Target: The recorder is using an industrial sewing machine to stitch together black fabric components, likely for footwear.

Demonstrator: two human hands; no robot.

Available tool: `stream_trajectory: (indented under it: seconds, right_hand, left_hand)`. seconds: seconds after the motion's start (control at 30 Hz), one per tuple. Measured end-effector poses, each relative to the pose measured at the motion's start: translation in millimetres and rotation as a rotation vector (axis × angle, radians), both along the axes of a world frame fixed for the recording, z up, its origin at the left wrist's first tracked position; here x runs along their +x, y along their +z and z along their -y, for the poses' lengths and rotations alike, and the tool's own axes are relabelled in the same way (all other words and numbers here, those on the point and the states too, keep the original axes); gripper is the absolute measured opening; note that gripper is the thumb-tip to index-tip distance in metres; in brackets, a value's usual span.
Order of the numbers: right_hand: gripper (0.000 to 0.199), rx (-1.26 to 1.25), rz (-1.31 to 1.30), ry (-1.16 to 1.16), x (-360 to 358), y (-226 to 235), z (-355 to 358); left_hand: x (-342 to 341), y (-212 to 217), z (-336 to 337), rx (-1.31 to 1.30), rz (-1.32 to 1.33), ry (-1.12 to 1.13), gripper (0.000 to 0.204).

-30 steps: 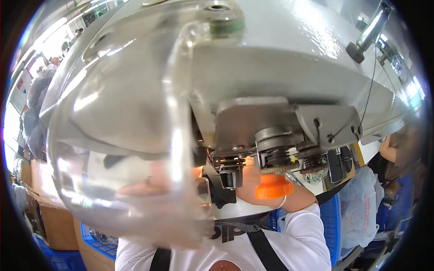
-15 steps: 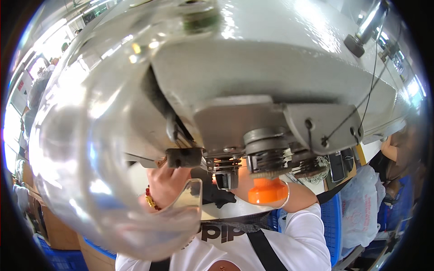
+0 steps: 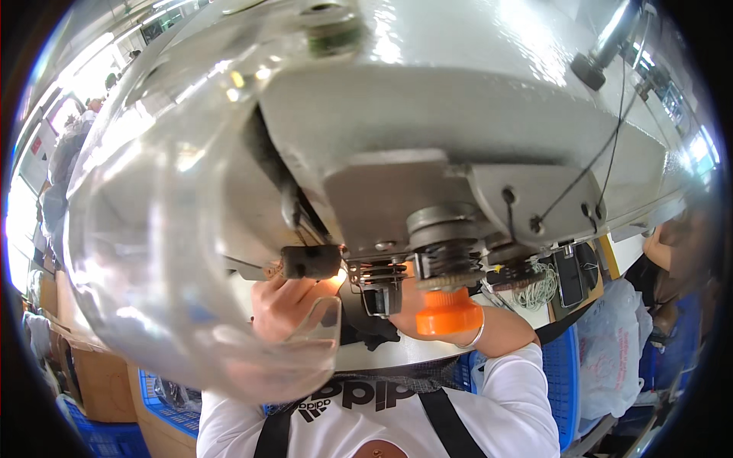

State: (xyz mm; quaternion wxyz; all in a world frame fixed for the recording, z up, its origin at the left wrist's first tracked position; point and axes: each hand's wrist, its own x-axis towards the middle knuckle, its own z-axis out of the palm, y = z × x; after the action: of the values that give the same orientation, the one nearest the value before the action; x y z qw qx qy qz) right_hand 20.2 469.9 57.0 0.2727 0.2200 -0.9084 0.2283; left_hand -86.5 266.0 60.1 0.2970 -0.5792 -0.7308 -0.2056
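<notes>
A sewing machine head (image 3: pixel 473 114) fills the upper view, with a clear plastic guard (image 3: pixel 153 305) blurring the left side. Under it my left hand (image 3: pixel 281 307) has its fingers bent and close together beside a black cloth (image 3: pixel 370 332). A black machine part hides its fingertips, so what they hold does not show. My right hand (image 3: pixel 410 313) lies mostly behind the tension discs (image 3: pixel 443 237) and the orange knob (image 3: pixel 449 311), on the other side of the cloth. Its fingers are hidden; a pale bangle (image 3: pixel 479 336) circles that wrist.
Dark thread (image 3: pixel 580 179) runs through a metal plate on the machine. At right are a coil of pale cord (image 3: pixel 540 288), a phone-like dark object (image 3: pixel 569 278), a blue basket (image 3: pixel 563 382) and a clear plastic bag (image 3: pixel 611 351). Cardboard boxes (image 3: pixel 103 382) stand at left.
My left hand has turned and shifted slightly, with its knuckles now more in sight; its red and gold bracelet no longer shows. The view has shifted a little. My right forearm is nearly still.
</notes>
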Motion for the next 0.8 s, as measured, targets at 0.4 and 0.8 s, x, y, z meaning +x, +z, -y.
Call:
stream_trajectory:
  seconds: [0.4, 0.8]
  right_hand:
    - [0.027, -0.159, -0.206, 0.11, -8.6, -12.3, -6.9]
    - [0.026, -0.149, -0.227, 0.02, 0.7, 5.1, -13.6]
  left_hand:
    - [-26.3, -46.5, 3.6, 0.034, -0.108, 0.123, 0.017]
    - [-8.1, -3.0, 1.4, -0.058, -0.138, 0.07, 0.015]
